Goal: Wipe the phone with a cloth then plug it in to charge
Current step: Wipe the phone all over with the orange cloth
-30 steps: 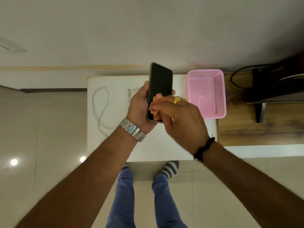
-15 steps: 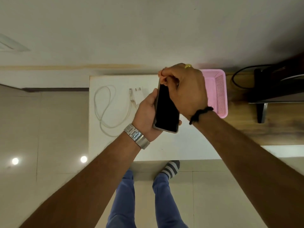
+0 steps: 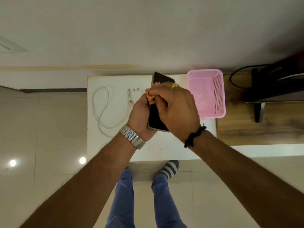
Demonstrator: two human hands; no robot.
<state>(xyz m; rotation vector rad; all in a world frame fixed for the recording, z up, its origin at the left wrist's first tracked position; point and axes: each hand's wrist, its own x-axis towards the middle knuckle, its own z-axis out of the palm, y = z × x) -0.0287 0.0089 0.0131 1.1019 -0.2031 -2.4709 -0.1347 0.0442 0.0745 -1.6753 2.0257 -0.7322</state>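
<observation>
Head view: right hand (image 3: 177, 111), clutching the peach cloth (image 3: 151, 98), has slid back from the screen's top edge to mid-screen of the phone (image 3: 158, 117), gripped in the left hand (image 3: 139, 116) above the white table (image 3: 111, 145), cable (image 3: 102, 109) lying leftward.

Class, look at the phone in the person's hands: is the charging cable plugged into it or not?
Not plugged in. The white cable lies loose on the table, apart from the phone.

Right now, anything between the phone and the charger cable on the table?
Nothing on the table blocks it. The phone is held in the left hand, right hand pressing a cloth on it. The cable and plug lie just left of the left hand, bare white table between.
</observation>
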